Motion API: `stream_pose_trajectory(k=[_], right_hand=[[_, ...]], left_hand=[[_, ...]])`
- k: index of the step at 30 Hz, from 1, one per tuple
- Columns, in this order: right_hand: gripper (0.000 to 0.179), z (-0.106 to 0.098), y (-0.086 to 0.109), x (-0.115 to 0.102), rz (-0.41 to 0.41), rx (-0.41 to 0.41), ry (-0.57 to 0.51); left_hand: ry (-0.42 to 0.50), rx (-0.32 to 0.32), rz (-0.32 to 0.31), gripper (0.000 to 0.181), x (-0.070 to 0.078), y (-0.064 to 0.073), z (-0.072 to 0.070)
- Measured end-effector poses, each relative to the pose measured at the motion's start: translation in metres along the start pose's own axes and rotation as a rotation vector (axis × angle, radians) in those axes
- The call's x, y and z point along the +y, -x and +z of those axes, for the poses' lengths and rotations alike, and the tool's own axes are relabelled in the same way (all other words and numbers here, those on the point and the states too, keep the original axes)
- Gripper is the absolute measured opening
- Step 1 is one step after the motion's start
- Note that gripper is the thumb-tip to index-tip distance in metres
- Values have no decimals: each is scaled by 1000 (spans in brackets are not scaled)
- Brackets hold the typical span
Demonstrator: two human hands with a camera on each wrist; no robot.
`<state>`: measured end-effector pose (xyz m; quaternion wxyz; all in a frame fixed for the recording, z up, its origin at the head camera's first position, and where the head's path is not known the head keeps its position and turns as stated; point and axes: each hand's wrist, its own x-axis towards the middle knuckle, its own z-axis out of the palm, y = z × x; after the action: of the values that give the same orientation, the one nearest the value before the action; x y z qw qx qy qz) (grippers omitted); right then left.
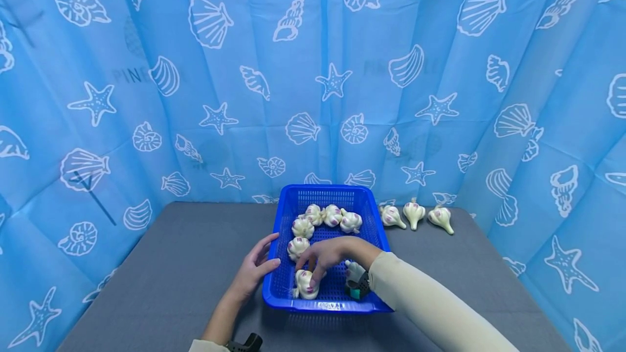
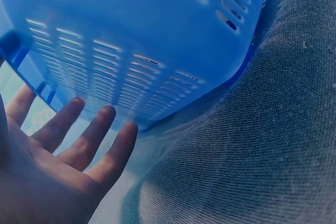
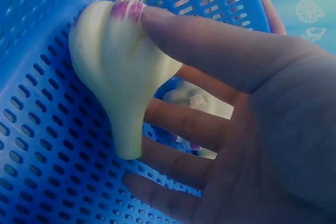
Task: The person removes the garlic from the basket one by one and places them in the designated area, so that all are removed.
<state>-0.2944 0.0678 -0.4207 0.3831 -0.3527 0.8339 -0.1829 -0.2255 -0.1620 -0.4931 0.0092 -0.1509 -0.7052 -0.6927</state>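
Note:
A blue plastic basket [image 1: 323, 304] stands on the grey table. Inside its front left corner, my right hand [image 1: 325, 254] pinches a garlic bulb [image 1: 306, 285] between thumb and fingers. The right wrist view shows this garlic bulb [image 3: 115, 61] with its roots upward and stem downward, the thumb [image 3: 194, 40] on its side. My left hand [image 1: 254, 268] rests at the basket's left rim; its fingers [image 2: 97, 135] are spread and fairly straight along the outer wall. Several more garlic bulbs [image 1: 303, 227] line the left and far sides inside the basket.
Three garlic bulbs [image 1: 414, 213] lie on the table right of the basket. Another garlic bulb [image 1: 353, 270] sits inside, partly behind the right wrist's dark band. A blue shell-patterned curtain [image 1: 332, 124] hangs behind the grey table [image 1: 195, 254].

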Motion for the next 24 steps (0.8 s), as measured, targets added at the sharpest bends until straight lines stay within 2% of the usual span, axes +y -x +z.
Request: stream_pose_trajectory(k=[5,17,24], right_hand=[[47,0,0,-1,20,-58,-37],[38,1,2,-4,29,-105,-69],[33,1,6,-4,66,-137,-108]], left_hand=[[-5,7,-8,55,0,0,0],[-20,17,-9,56,-1,0,1],[-13,18,-5,56,-1,0,0]])
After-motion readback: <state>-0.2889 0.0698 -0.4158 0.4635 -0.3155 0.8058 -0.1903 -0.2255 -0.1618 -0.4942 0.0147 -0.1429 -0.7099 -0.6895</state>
